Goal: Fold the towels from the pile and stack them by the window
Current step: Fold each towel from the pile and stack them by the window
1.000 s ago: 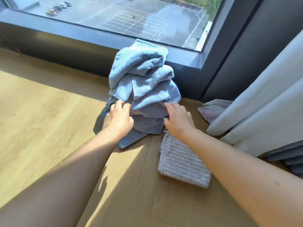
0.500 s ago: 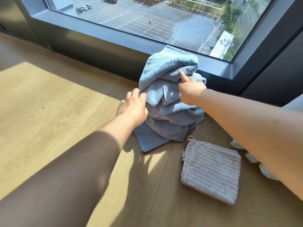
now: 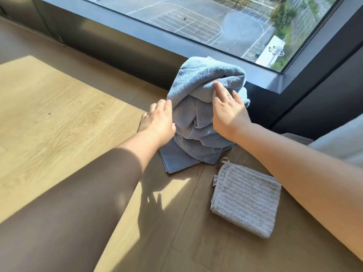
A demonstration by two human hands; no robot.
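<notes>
You are looking down at a wooden floor (image 3: 59,118) that runs up to a dark wall under a wide window (image 3: 196,22), with sun falling across the boards on your left. The stack of blue towels (image 3: 198,122) stands against that wall, its top reaching the window sill (image 3: 261,75) and its lowest towel sticking out toward you with one corner on the floor. Your left hand (image 3: 158,122) lies flat against the left side of the stack, fingers together and not gripping anything. Your right hand (image 3: 227,110) rests on the upper right of the stack, fingers spread and pressing on the top towel's fold (nothing is pinched). A folded grey towel (image 3: 245,199) lies flat on the floor just beside the stack, nearer to you and to the right, under your right forearm but apart from the blue ones. The floor to the left of the stack is wide open; on the right, a pale curtain (image 3: 341,140) hangs at the frame's edge, near your arm.
</notes>
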